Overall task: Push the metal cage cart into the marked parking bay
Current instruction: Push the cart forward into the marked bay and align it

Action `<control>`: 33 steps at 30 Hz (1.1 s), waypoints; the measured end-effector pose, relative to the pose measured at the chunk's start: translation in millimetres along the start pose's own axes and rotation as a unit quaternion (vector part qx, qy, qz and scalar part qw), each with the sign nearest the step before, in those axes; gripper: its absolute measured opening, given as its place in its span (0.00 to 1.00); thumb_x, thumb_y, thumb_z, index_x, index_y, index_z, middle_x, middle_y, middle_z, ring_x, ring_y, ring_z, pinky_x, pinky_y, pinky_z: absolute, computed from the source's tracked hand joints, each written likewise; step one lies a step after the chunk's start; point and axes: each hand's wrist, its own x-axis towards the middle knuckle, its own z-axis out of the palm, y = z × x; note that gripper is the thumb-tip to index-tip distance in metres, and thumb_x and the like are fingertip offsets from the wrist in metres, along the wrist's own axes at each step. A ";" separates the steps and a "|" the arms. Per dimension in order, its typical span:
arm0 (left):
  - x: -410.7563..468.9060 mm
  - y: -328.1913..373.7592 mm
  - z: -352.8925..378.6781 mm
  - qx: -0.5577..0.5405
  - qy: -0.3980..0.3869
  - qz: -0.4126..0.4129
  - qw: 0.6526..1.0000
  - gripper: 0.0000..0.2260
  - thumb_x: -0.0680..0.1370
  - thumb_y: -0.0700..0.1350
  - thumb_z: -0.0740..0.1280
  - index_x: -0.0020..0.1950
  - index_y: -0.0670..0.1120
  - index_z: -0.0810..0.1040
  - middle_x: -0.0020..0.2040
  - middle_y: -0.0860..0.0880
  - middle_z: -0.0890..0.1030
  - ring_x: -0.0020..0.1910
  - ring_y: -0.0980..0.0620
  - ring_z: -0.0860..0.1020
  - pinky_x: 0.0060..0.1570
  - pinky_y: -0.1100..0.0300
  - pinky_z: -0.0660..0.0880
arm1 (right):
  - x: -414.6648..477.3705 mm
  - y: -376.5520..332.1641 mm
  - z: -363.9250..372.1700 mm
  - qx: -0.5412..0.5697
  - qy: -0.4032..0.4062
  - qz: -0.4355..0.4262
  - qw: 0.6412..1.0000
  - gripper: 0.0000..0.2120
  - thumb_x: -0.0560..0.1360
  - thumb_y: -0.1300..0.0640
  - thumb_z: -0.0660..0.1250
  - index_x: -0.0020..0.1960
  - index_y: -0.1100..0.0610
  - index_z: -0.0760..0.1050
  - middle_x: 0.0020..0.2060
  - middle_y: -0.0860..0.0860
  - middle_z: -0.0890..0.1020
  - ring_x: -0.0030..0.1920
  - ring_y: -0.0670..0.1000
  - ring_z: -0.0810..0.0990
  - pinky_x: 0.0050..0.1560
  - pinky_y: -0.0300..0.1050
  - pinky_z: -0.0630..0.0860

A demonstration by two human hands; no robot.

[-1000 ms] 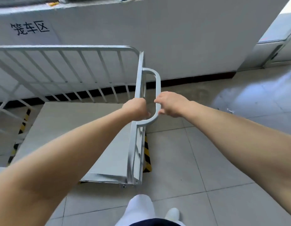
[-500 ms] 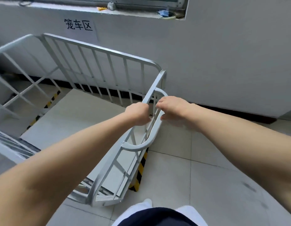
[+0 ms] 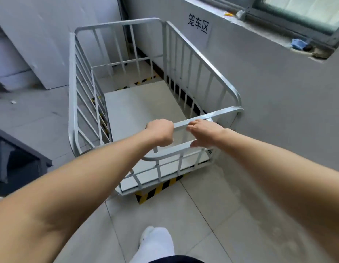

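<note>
The silver metal cage cart (image 3: 119, 25) stands in front of me, its barred sides around a pale flat deck (image 3: 138, 107). Its long right side runs close along the white wall. My left hand (image 3: 160, 132) is closed around the near handle bar (image 3: 218, 114). My right hand (image 3: 204, 134) grips the same bar a little to the right. Yellow-and-black floor tape (image 3: 157, 188) shows under the cart's near edge and again at its far end, marking the bay. A sign with black characters (image 3: 198, 25) hangs on the wall above the cart.
The white wall (image 3: 278, 111) with a window sill is on the right. A dark grey bench or table (image 3: 18, 158) juts in at the left. White panels (image 3: 41, 44) lean at the far left. Pale floor tiles and my white shoe (image 3: 155, 242) lie below.
The view has swung left around the cart: I now see it lengthwise, along the wall. Both hands have stayed on the handle. The striped tape now shows at both ends of the cart.
</note>
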 end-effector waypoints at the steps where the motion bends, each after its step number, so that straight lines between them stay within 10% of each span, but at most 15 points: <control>1: -6.5 1.7 3.4 -0.002 -0.003 -0.018 1.000 0.12 0.77 0.45 0.64 0.59 0.44 0.76 0.56 0.45 0.80 0.55 0.42 0.79 0.42 0.56 0.70 | -1.6 0.6 0.4 -0.003 0.002 -0.020 1.000 0.26 0.74 0.48 0.69 0.67 0.60 0.71 0.63 0.54 0.75 0.66 0.55 0.72 0.63 0.48 0.71; 33: 13.4 30.9 83.9 0.019 -0.069 -0.146 0.987 0.17 0.81 0.52 0.62 0.62 0.42 0.76 0.60 0.42 0.78 0.59 0.41 0.77 0.49 0.53 0.73 | 39.6 29.0 65.3 -0.007 -0.062 -0.108 0.992 0.16 0.80 0.49 0.60 0.62 0.58 0.75 0.57 0.56 0.79 0.57 0.58 0.79 0.50 0.47 0.73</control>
